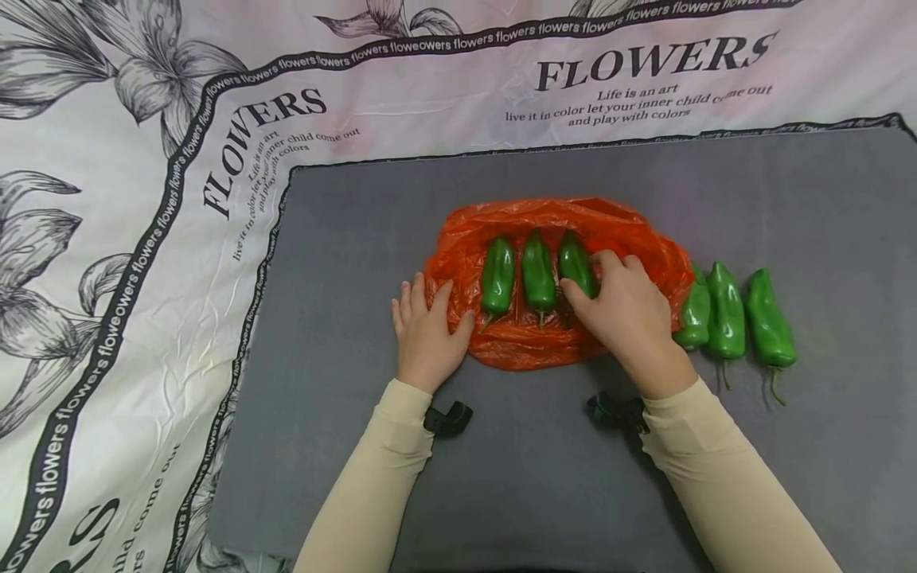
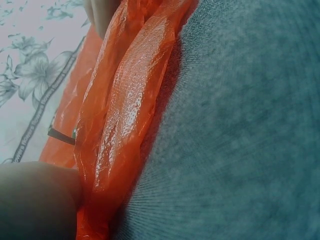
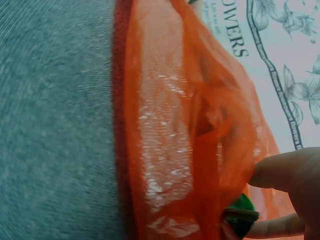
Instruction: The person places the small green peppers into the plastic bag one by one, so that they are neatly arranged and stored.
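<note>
A red-orange plastic bag [image 1: 530, 350] is spread on the grey table, and three green peppers lie side by side on it. My right hand [image 1: 634, 314] pinches the rightmost of these, a green pepper [image 1: 575, 259], between thumb and fingers. The middle pepper [image 1: 538, 274] and the left pepper [image 1: 497, 278] point away from me, stems towards me. At the bag's left edge my left hand [image 1: 427, 338] rests with fingers spread and thumb against the plastic. In the right wrist view, folds of the bag [image 3: 165, 125] hide most of the pepper [image 3: 242, 212].
Right of the bag lie three more green peppers: one [image 1: 693, 314] beside its edge, another [image 1: 727, 314] close by and one [image 1: 770, 322] farther right. A white cloth printed with flowers [image 1: 143, 64] borders the grey table surface [image 1: 344, 263] behind and on the left.
</note>
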`<action>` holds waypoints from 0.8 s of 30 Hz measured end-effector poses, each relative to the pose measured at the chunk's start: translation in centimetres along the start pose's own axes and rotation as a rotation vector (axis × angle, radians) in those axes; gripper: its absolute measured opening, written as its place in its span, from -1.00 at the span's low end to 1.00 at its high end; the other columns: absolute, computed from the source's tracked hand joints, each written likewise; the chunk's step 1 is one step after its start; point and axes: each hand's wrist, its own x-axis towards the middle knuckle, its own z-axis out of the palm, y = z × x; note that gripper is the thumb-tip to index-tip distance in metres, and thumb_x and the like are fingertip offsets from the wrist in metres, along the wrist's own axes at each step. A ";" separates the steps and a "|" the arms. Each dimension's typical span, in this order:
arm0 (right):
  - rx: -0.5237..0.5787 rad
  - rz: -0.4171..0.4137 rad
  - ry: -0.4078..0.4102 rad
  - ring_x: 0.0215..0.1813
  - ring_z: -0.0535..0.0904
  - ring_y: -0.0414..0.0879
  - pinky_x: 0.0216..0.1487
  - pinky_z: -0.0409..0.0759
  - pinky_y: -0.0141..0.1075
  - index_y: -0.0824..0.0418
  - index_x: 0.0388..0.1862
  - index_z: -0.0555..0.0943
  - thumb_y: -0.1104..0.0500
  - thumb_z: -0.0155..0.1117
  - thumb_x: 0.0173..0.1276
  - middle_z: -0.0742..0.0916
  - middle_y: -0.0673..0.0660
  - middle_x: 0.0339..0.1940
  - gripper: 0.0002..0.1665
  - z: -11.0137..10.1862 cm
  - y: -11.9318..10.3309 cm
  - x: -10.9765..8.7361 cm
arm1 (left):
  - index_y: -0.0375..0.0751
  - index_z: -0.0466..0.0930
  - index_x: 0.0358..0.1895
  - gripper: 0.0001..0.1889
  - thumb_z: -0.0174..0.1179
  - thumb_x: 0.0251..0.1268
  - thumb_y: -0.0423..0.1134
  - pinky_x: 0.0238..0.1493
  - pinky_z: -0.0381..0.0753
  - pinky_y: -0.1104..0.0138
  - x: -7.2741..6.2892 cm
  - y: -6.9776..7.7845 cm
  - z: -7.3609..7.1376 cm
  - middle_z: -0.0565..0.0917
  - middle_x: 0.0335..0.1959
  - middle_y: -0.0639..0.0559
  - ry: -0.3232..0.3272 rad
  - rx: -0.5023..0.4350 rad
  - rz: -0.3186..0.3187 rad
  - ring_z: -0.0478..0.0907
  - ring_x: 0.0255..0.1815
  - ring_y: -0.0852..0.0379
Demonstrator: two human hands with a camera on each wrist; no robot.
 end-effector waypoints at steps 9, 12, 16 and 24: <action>0.007 -0.018 0.034 -0.08 0.59 0.28 -0.21 0.56 0.24 0.25 0.33 0.54 -0.30 0.19 0.49 0.57 0.31 0.05 -0.26 -0.4 -0.4 -0.8 | -0.12 0.38 0.58 -0.35 0.17 0.54 0.02 0.64 -0.44 -0.19 -0.3 -0.1 0.0 -0.03 0.71 -0.35 0.004 -0.004 -0.003 -0.29 0.73 -0.35; 0.015 -0.025 0.049 -0.09 0.58 0.26 -0.23 0.55 0.22 0.23 0.30 0.55 -0.30 0.19 0.49 0.57 0.30 0.03 -0.28 -0.6 -0.6 -1.1 | -0.12 0.38 0.58 -0.35 0.17 0.53 0.02 0.64 -0.44 -0.19 -0.3 0.0 0.0 -0.03 0.71 -0.35 0.004 -0.004 -0.002 -0.29 0.73 -0.35; 0.016 -0.048 0.060 -0.14 0.58 0.19 -0.30 0.54 0.15 0.22 0.22 0.59 -0.29 0.20 0.49 0.63 0.24 -0.12 -0.34 -1.3 -0.9 -1.5 | -0.13 0.39 0.57 -0.36 0.18 0.53 0.02 0.63 -0.43 -0.20 -0.3 0.0 0.0 -0.02 0.70 -0.37 0.009 -0.002 0.004 -0.28 0.73 -0.36; 0.032 -0.085 0.055 -0.27 0.67 0.11 -0.33 0.61 0.13 0.22 0.23 0.63 -0.31 0.20 0.51 0.73 0.13 -0.37 -0.32 -1.9 -0.9 -2.3 | -0.15 0.40 0.56 -0.35 0.19 0.52 0.03 0.63 -0.41 -0.23 -0.1 0.0 -0.1 0.00 0.69 -0.39 0.013 0.001 0.011 -0.25 0.72 -0.39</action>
